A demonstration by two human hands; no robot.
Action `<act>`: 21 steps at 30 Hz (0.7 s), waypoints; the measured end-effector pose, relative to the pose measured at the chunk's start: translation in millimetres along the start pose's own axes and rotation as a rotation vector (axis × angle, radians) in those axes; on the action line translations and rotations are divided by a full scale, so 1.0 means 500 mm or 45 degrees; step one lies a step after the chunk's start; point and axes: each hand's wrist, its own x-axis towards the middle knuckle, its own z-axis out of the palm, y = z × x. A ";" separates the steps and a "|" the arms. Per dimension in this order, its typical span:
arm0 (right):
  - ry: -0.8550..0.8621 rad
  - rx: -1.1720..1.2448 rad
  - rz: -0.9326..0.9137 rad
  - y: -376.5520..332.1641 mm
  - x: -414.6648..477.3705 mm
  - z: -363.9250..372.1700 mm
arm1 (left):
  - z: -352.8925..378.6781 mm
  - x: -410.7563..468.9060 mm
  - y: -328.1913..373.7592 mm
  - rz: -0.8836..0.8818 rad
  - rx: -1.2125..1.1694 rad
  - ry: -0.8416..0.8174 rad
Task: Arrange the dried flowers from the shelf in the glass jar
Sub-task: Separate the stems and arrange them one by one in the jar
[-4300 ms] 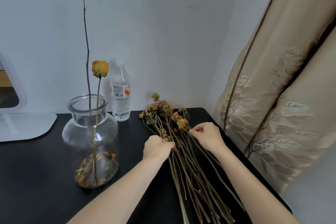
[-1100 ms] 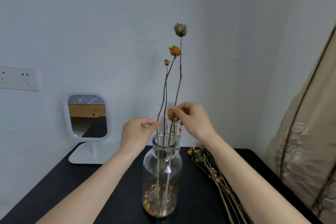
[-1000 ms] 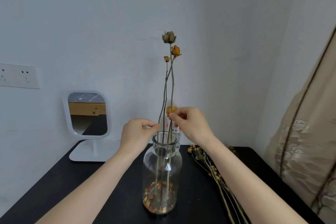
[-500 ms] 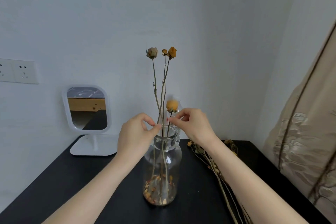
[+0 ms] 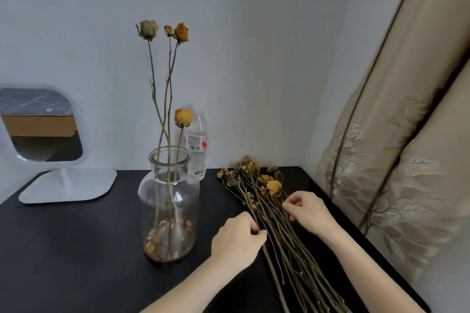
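Both hands on dried flower bunch (image 5: 267,201) — glass jar (image 5: 169,201) beside.

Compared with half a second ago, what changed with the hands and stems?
Both hands left the clear glass jar and dropped to the loose dried-flower bundle on the black table: left hand pinches a stem, right hand fingers others. Jar unmoved; four stems inside.

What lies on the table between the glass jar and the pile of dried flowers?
In the head view only bare black table separates the glass jar from the pile of dried flowers; the left hand sits at the pile's near edge.
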 end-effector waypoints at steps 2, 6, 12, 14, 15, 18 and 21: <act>-0.043 -0.043 0.083 0.043 -0.003 -0.002 | 0.025 0.028 -0.001 -0.092 0.102 0.003; -0.060 -0.090 0.106 0.083 0.000 0.003 | 0.057 0.066 -0.004 -0.209 0.189 -0.064; -0.024 -0.142 0.033 0.084 0.016 0.019 | 0.081 0.084 -0.003 -0.292 0.179 -0.068; -0.006 -0.161 0.011 0.080 0.021 0.025 | 0.077 0.088 -0.007 -0.305 0.126 -0.077; 0.004 -0.173 0.011 0.078 0.024 0.026 | 0.074 0.090 -0.010 -0.314 0.080 -0.083; 0.063 -0.206 0.028 0.075 0.034 0.024 | 0.060 0.093 -0.020 -0.345 -0.107 -0.046; 0.096 -0.260 0.077 0.073 0.040 0.017 | 0.042 0.087 -0.028 -0.358 -0.198 -0.012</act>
